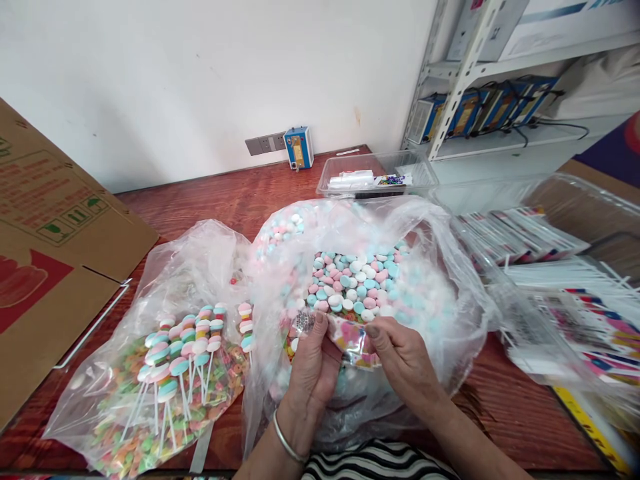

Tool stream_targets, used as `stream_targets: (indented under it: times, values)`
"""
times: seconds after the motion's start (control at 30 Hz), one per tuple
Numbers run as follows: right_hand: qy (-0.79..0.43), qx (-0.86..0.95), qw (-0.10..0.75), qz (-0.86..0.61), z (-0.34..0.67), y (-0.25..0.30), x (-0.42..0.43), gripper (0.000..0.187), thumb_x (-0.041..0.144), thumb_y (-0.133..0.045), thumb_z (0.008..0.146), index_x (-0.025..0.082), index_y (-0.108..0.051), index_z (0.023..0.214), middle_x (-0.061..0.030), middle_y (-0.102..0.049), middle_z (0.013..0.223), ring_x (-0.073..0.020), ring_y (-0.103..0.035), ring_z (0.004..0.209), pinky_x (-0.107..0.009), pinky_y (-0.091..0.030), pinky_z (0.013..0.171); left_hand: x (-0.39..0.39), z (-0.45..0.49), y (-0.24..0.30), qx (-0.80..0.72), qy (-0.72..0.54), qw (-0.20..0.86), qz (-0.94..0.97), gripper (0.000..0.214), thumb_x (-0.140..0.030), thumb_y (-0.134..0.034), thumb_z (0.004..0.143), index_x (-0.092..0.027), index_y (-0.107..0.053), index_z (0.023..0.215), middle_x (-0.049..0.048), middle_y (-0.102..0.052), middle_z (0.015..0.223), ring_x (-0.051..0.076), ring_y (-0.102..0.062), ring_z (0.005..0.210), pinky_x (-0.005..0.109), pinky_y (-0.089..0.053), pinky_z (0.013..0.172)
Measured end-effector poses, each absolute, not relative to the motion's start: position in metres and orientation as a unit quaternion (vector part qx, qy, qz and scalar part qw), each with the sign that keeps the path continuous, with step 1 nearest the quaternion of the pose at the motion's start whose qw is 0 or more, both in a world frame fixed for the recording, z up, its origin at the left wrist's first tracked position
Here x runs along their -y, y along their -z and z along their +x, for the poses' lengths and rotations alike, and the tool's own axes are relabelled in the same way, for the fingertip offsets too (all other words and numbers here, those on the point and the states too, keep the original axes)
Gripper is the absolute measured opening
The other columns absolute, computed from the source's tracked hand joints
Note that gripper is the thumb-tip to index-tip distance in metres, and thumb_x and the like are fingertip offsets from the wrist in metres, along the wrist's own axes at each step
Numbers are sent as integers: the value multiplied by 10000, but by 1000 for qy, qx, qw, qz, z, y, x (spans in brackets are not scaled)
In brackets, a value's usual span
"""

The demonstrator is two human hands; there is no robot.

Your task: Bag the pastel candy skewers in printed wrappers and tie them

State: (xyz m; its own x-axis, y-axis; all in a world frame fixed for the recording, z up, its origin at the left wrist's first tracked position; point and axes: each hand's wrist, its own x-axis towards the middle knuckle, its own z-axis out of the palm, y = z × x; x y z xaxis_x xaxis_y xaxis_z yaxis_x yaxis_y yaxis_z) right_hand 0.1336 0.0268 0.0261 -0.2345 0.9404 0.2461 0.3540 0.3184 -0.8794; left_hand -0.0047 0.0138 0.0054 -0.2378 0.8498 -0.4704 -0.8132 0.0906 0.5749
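Note:
A small shiny printed plastic candy wrapper, clear at its left end, is stretched between my two hands. My left hand, with a silver bangle at the wrist, pinches its left end. Thumb and fingers of my right hand close on its right end. What is inside the wrapper, I cannot tell. Just beyond it lies a big open plastic bag full of pink, blue and white button-shaped candies. Left of it, candy skewers on white sticks rest on a bag of colourful gummies.
A cardboard box stands at the left. On the right, clear tubs hold stacks of printed packets and white sticks. Behind are a clear tray, a blue device by the wall socket, and a metal shelf.

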Motion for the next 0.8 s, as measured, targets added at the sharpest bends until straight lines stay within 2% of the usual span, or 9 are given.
stream_targets:
  times: [0.07,0.17,0.33,0.43,0.53,0.63,0.73,0.8]
  values:
    - [-383,674,423,-469,134,-29,-23,465,446,-365,1000,214,-517,628,4,-497,595,-158,-489,613,-264,-387,573,-14,-6,-6,-408,-665,625,-12,271,-333,-826,688,-201,-634,825,-45,-640,724,81,-574,599,195,-475,564]
    - [-409,643,441,-473,133,-34,-17,336,421,-476,969,215,-545,713,12,-541,662,-153,-523,652,-255,-416,601,-13,-7,-8,-399,-669,626,-23,293,-350,-834,676,-201,-621,811,-47,-637,711,80,-565,573,197,-464,534]
    - [-416,622,466,-472,126,-40,-10,137,358,-562,926,228,-601,950,-14,-633,835,-173,-585,768,-270,-478,699,-14,-4,-8,-386,-690,612,12,329,-355,-848,640,-189,-611,795,-33,-632,718,95,-574,614,223,-484,599]
    - [-462,587,453,-487,123,-41,-13,153,347,-573,896,225,-595,985,-25,-637,851,-177,-591,768,-271,-494,656,-13,-4,-6,-418,-715,558,44,338,-310,-861,596,-190,-589,756,-47,-614,683,88,-563,598,216,-478,611]
    - [-582,511,429,-466,121,-42,-18,169,313,-580,841,212,-585,976,-16,-642,841,-150,-586,682,-256,-496,593,-11,-5,-4,-430,-728,528,79,328,-314,-848,596,-193,-581,743,-63,-591,654,75,-539,569,203,-461,598]
    - [-661,458,397,-443,119,-41,-19,242,296,-609,770,208,-581,994,-16,-657,866,-151,-598,700,-261,-502,619,-10,-5,-5,-437,-735,506,111,296,-306,-829,618,-195,-584,739,-62,-602,678,79,-552,607,201,-460,623]
    - [-675,458,382,-434,117,-37,-18,262,282,-623,728,211,-580,977,-17,-656,889,-170,-615,795,-264,-499,663,-8,-3,-8,-445,-738,489,134,291,-280,-832,615,-192,-580,730,-66,-590,673,78,-537,612,194,-440,612]
    - [-654,483,387,-434,118,-33,-18,219,268,-620,729,210,-577,936,-7,-641,854,-166,-603,783,-261,-486,660,-7,-3,-10,-454,-724,496,154,282,-270,-827,633,-180,-571,709,-67,-560,638,73,-503,583,189,-416,584]
